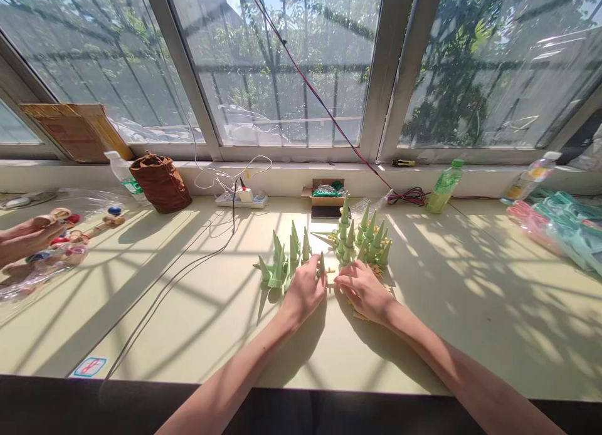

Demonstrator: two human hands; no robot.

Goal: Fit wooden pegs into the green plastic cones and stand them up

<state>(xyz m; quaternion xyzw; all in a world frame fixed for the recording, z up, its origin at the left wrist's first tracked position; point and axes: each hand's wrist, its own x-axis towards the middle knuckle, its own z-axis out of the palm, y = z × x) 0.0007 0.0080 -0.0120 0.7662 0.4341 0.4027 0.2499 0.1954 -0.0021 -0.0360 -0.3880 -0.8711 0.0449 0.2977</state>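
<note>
My left hand [306, 283] is closed around a pale green cone-shaped piece [322, 264], whose tip points up past the fingers. Just right of it, my right hand [364, 286] has its thumb and fingers pinched close to the table; what lies between them is too small to make out. Several similar green cones [277, 267] stand or lie beside my left hand. A denser cluster of green cones [362, 234] rises behind my right hand. Small yellowish pieces [377, 270] are scattered around and partly under that hand.
A small cardboard box [328, 187] stands behind the cones. Cables run from a power strip [242, 200] across the table [197, 335]. Bottles, including a green one [444, 187], and a brown bag [160, 183] line the back. Another person's hand [31, 237] is among wooden items at left.
</note>
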